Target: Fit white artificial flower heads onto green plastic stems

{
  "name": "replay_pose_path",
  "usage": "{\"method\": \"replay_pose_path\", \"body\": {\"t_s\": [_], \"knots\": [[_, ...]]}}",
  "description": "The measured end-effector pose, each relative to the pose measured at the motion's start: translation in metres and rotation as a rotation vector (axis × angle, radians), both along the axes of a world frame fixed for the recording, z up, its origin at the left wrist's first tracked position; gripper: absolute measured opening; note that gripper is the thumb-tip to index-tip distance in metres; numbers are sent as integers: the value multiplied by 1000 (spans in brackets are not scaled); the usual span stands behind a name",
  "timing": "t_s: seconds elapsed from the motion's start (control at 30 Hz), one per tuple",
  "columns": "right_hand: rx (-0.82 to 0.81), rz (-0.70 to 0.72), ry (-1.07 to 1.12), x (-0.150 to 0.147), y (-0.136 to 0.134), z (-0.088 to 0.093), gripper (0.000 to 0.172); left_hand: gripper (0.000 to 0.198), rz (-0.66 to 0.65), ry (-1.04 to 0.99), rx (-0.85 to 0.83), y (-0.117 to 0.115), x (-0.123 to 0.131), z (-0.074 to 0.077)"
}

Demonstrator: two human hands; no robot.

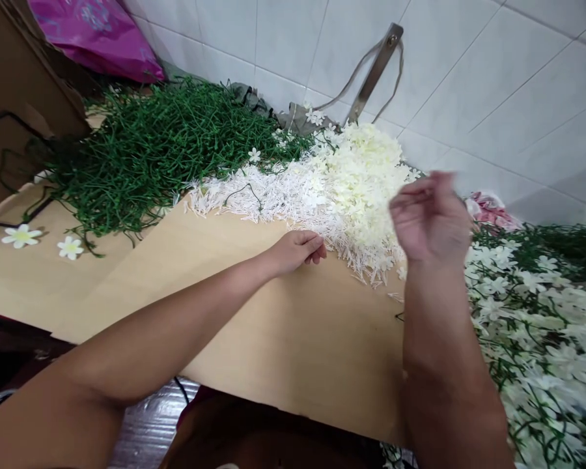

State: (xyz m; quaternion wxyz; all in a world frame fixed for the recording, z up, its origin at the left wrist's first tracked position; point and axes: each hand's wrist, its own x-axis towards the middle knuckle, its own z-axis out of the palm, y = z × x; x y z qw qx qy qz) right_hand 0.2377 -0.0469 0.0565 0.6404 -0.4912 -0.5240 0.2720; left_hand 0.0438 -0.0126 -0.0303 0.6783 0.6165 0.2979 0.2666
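Note:
My left hand (300,251) is closed just above the board, with fingers curled under and thumb pressed on them; whatever it pinches, if anything, is hidden. Close in front of it lies a heap of small white plastic sticks (283,189). My right hand (432,218) is raised at the right, its fingers bent and smeared by motion, so I cannot see whether it holds anything. Behind and left of it is a pile of cream-white artificial petals (366,176). Beyond my left hand spreads a big pile of green plastic stems (176,137).
Finished-looking white flowers on green stems (542,326) cover the right side. Two loose flowers (21,236) lie at the left. A metal bar (376,71) with a cord leans on the tiled wall (469,85). A pink bag (97,32) and a cardboard box (24,111) stand at the back left.

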Motion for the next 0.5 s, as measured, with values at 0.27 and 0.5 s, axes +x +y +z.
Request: {"method": "replay_pose_path", "body": {"t_s": [0.27,0.5], "knots": [[-138,-148,-1148,-56,77,-62,22,25,-38,55,114,0,0,-3],[-158,-150,-732,-36,67,-50,9,18,100,-35,23,3,-3,-2]]}}
